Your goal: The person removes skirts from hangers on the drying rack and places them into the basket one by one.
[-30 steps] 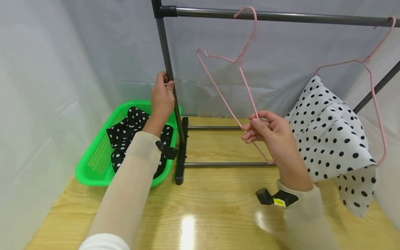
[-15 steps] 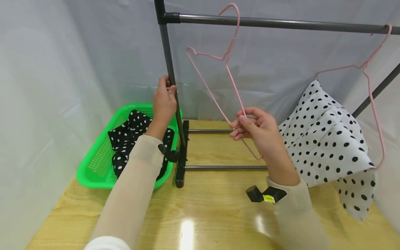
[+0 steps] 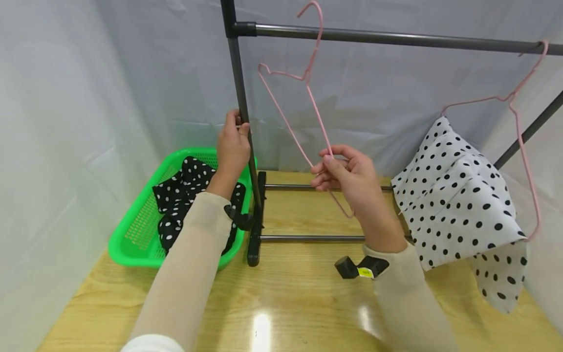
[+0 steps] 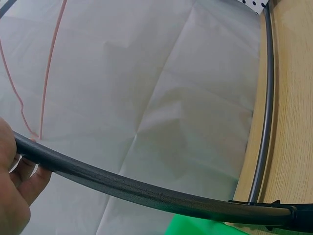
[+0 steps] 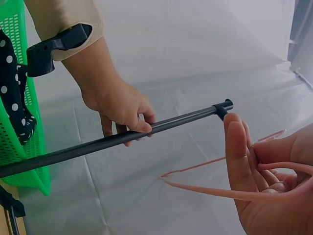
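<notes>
- Tabletop (image 3: 286,293): pale wood, glossy; both sleeved forearms cross its near edge.
- Right hand (image 3: 352,178): fingers curled, pinching the lower wire of the empty pink hanger (image 3: 303,117) between thumb and fingertips (the right wrist view shows the wire running across the palm). The hanger tilts, its hook over the rail (image 3: 396,39) near the rail's left end.
- Left hand (image 3: 232,146): wrapped round the upright post (image 3: 242,107) of the rack, above the rack's foot (image 3: 256,220) at the tabletop's far left.
- Green basket (image 3: 132,230): at the far left corner of the tabletop, holding a black cloth with white dots (image 3: 184,190).
- Second pink hanger (image 3: 523,146): hangs at the rail's right end, carrying a white cloth with black dots (image 3: 462,195).
- Risk, as judged: the thin wire could slip from the pinch, or its hook could catch on the rail and tug the light rack; the left hand's hold on the post guards against this.
- Writing: a yellow tag on the right wrist mount (image 3: 362,268) is too small to read.
</notes>
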